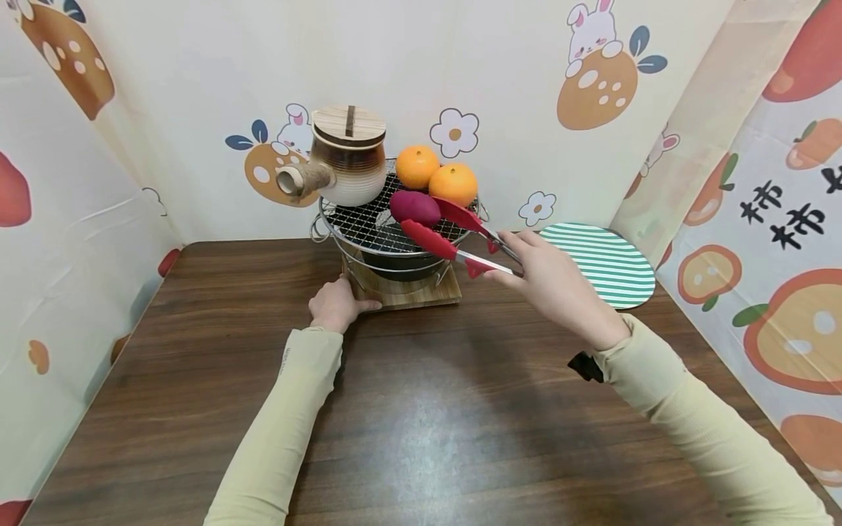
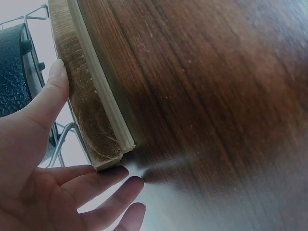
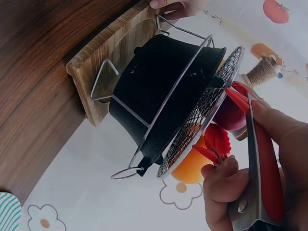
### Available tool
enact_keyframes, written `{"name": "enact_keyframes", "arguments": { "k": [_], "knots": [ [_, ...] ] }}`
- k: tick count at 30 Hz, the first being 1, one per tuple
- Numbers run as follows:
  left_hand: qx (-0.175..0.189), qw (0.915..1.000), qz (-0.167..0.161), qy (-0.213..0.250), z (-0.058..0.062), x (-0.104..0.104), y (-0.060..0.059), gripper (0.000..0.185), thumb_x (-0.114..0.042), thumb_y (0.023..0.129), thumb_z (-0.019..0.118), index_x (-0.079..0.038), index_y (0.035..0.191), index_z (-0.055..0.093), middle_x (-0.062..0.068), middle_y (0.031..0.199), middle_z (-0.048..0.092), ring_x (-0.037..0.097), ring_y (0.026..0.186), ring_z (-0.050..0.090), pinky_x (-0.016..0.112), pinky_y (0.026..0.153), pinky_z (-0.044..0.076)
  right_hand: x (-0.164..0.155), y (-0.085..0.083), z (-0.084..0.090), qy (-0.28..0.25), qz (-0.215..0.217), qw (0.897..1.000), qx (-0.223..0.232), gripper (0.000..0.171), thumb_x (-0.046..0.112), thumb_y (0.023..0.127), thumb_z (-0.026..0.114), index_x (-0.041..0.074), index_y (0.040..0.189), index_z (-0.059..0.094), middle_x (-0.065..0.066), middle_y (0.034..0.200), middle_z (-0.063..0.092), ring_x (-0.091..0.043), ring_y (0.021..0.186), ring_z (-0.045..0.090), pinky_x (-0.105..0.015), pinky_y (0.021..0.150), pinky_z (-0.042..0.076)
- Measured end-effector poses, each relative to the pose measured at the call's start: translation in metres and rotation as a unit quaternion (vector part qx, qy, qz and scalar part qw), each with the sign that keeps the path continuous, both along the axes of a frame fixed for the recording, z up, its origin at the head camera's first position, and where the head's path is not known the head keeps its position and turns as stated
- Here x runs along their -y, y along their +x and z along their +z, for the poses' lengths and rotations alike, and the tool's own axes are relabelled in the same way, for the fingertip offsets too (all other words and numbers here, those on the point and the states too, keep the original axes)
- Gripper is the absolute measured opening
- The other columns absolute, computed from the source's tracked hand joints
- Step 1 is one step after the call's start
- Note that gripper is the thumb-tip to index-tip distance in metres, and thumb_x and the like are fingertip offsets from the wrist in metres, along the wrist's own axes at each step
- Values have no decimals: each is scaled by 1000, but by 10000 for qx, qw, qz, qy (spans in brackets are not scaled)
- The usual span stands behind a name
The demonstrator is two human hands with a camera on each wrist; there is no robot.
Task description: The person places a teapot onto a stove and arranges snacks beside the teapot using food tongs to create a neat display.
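My right hand (image 1: 555,281) holds metal tongs (image 1: 485,264) with red tips. The tips are spread beside a purple oval sweet potato (image 1: 414,208) over the wire grill (image 1: 368,226); I cannot tell whether they pinch it. In the right wrist view, thumb and fingers wrap the tongs' red-and-silver handles (image 3: 269,168). My left hand (image 1: 334,303) rests at the left front corner of the wooden base (image 1: 421,296). Seen from the left wrist, its thumb lies against the base's long edge (image 2: 84,91) and the fingers reach past its end.
A clay pot (image 1: 351,172) with a wooden lid stands on the grill's left side, its rope-wrapped handle pointing left. Two oranges (image 1: 454,184) sit behind the sweet potato. Under the grill is a black bowl (image 3: 154,82). A green-striped oval mat (image 1: 601,263) lies at right by the wall.
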State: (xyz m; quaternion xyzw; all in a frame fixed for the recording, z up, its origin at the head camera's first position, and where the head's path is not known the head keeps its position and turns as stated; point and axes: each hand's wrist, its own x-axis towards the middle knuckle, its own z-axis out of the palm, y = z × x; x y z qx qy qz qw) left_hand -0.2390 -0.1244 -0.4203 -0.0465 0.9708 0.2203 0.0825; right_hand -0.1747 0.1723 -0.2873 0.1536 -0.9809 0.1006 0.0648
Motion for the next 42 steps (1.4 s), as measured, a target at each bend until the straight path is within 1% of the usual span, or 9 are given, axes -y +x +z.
{"name": "enact_keyframes", "arguments": {
  "k": [6, 13, 18, 22, 25, 30, 34, 37, 42],
  "knots": [
    [-8, 10000, 9, -12, 1, 0, 1, 83, -58, 74, 75, 1, 128, 52, 27, 118, 64, 40, 108, 63, 52, 83, 52, 0, -1, -1, -17, 11, 10000, -4, 67, 40, 90, 65, 1, 141, 45, -17, 127, 58, -32, 110, 59, -50, 92, 49],
    [-9, 10000, 24, 1, 1, 0, 1, 82, -58, 74, 75, 1, 127, 53, 27, 118, 64, 39, 107, 63, 52, 83, 52, 0, -1, 0, -80, -71, 9999, 92, 68, 40, 89, 66, 1, 141, 45, -17, 128, 57, -30, 101, 58, -49, 88, 49],
    [-28, 10000, 29, 0, 0, -1, 1, 81, -57, 73, 76, 1, 125, 54, 27, 118, 64, 40, 108, 63, 52, 83, 52, -2, 2, 3, -278, -95, 9995, 152, 69, 40, 89, 67, 1, 142, 44, -19, 131, 55, -35, 113, 56, -51, 96, 46],
    [-77, 10000, 28, -14, -2, 0, 0, 80, -58, 72, 76, 0, 123, 55, 27, 116, 65, 40, 108, 64, 53, 83, 52, -5, 4, 11, -672, -124, 9977, 0, 68, 39, 88, 68, 4, 142, 45, -19, 124, 58, -34, 103, 56, -48, 86, 46],
    [-96, 9999, 36, 5, -2, 0, -1, 79, -59, 72, 76, -1, 122, 55, 27, 116, 65, 40, 108, 64, 53, 83, 52, -9, 4, 17, -889, -206, 9958, -108, 68, 38, 87, 69, 6, 142, 45, -17, 119, 58, -30, 92, 52, -43, 75, 41],
    [-74, 10000, 33, 2, -1, 0, -1, 80, -59, 72, 76, -1, 123, 55, 27, 116, 65, 40, 107, 63, 53, 83, 52, -17, 2, 19, -1015, -386, 9941, -40, 72, 41, 88, 68, 7, 146, 41, -18, 125, 56, -31, 97, 51, -41, 75, 39],
    [-67, 10000, 23, -19, -2, 0, -1, 81, -59, 73, 75, 0, 124, 54, 27, 116, 65, 40, 107, 64, 53, 83, 52, -25, 0, 18, -975, -489, 9940, -113, 72, 45, 89, 65, 7, 145, 42, -19, 116, 57, -30, 89, 49, -39, 70, 37],
    [-61, 10000, 17, -30, -2, 0, -1, 81, -59, 73, 75, 0, 124, 54, 27, 116, 65, 40, 107, 64, 52, 83, 52, -32, -2, 18, -997, -555, 9933, -174, 71, 48, 89, 63, 7, 144, 43, -20, 114, 57, -32, 90, 50, -42, 71, 40],
    [-61, 10000, 10, -40, -1, 0, 0, 81, -59, 73, 75, 0, 124, 54, 27, 116, 65, 40, 108, 64, 53, 83, 52, -45, -7, 13, -1172, -779, 9900, -124, 70, 55, 88, 60, 9, 139, 47, -21, 120, 56, -36, 101, 50, -52, 80, 45]
  ]
}}
